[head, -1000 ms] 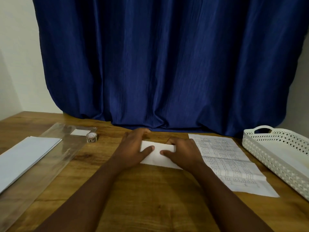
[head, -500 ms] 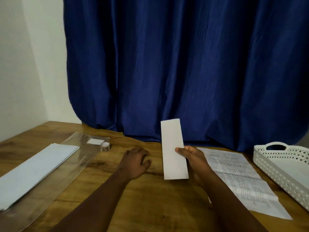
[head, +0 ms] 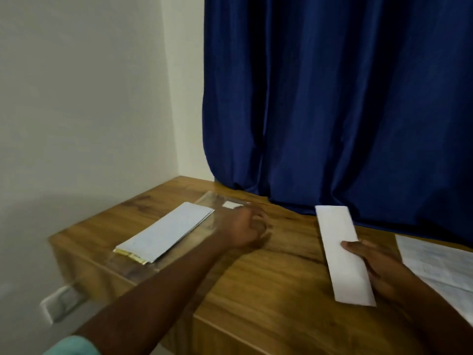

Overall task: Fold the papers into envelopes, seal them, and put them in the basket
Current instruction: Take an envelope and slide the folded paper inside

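Observation:
My right hand (head: 376, 267) holds a long, narrow folded white paper (head: 341, 249) by its right edge, raised above the wooden table (head: 256, 290). My left hand (head: 247, 226) is stretched out to the far left part of the table, fingers curled, at the edge of a clear plastic sleeve (head: 215, 201), beside a small white label (head: 231, 204). The hand covers that spot, and motion blur hides what lies under its fingers. A stack of pale envelopes (head: 166, 231) lies on the sleeve. The basket is out of view.
A printed sheet (head: 435, 262) lies flat at the right edge of view. A dark blue curtain (head: 332, 111) hangs behind the table. A white wall (head: 76, 111) stands to the left, with a socket plate (head: 61, 303) low on it. The table's left edge is close to the envelopes.
My right hand lifted the folded paper off the table and holds it up. My left hand left the paper and moved left to the sleeve. My view swung left, losing the basket.

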`<state>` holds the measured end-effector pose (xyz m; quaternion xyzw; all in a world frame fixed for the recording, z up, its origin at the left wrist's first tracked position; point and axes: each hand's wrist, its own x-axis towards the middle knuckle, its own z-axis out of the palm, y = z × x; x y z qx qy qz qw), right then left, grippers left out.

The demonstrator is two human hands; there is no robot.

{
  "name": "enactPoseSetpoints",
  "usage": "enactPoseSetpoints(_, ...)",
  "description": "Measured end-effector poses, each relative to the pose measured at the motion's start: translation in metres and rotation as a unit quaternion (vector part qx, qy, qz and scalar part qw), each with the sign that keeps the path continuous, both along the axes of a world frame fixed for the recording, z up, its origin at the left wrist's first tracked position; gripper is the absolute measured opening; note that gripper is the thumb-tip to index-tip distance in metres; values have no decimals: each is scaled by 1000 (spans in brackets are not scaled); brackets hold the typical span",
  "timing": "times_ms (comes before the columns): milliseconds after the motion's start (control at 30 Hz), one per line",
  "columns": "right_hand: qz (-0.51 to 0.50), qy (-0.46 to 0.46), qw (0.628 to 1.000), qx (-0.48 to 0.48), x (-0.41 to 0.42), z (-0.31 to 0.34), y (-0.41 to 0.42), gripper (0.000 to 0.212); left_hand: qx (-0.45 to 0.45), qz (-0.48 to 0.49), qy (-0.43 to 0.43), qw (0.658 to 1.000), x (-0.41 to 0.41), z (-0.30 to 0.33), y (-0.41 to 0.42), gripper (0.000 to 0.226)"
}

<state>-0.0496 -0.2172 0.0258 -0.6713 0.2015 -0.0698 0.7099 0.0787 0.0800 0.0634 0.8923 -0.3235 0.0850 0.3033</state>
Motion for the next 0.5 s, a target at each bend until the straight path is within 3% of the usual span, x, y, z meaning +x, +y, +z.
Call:
enactPoseSetpoints(100, 0, -23, 998, 60, 0, -1, 2, 37, 65, 124, 15, 990, 27, 18, 60, 38)
enactPoseSetpoints(233, -8, -14, 999, 46, 2, -2, 1, 43, 263, 258, 73, 927, 58, 10, 124, 82)
enactPoseSetpoints(300, -12, -7, 999, 36, 2, -3, 0, 47, 286, 274, 94, 913, 64, 2, 139, 83)
enactPoseSetpoints(500, -6, -4, 999, 38, 2, -3, 1, 50, 310, 249, 75, 915, 68, -1, 150, 61)
